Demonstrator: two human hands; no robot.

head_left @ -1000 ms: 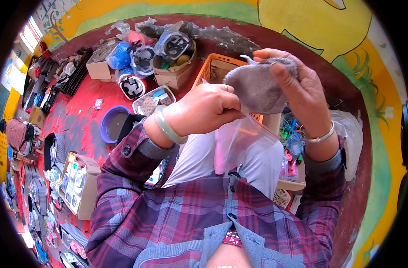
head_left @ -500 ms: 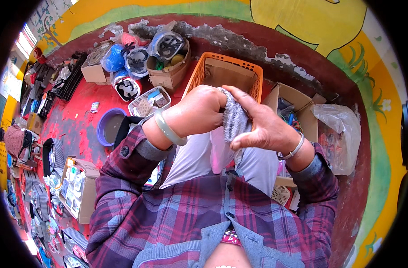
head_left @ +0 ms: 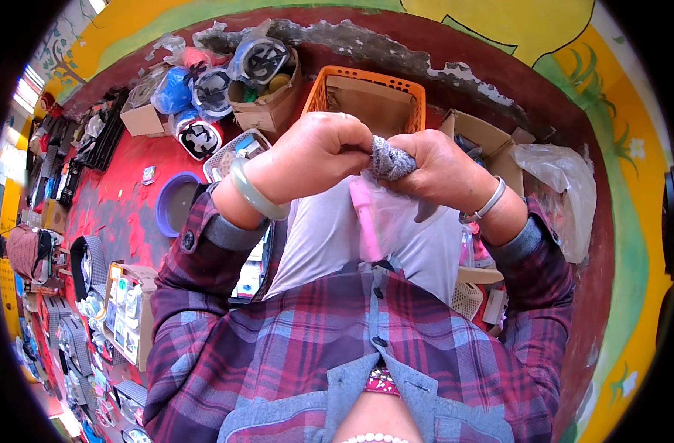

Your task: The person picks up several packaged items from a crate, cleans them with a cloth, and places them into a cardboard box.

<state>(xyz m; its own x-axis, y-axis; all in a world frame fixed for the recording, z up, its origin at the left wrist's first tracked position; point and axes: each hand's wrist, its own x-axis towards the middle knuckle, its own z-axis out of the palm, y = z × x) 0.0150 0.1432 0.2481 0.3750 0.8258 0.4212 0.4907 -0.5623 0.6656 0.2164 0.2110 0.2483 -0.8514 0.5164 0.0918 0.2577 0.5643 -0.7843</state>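
Observation:
Both my hands meet in front of my lap on a bunched grey fuzzy cloth (head_left: 391,160); its exact kind does not show. My left hand (head_left: 318,151), with a pale green bangle on the wrist, is closed and pinches the cloth's left end. Wrapped round its right side is my right hand (head_left: 444,170), with a silver bangle on the wrist. Below the hands, over my lap, lies a long pink piece (head_left: 365,214) with clear plastic film beside it. The fingertips of my left hand are partly hidden.
An orange plastic crate (head_left: 316,92) lined with cardboard stands ahead. At right are an open cardboard box (head_left: 462,125) and a clear plastic bag (head_left: 562,184). To the left sit a purple basin (head_left: 162,210), a white basket (head_left: 220,156) and a box of packaged goods (head_left: 126,314).
The grey cloth, which hung stretched down between my hands, is now bunched up small. My right hand has closed round it, and the pink piece below shows more fully.

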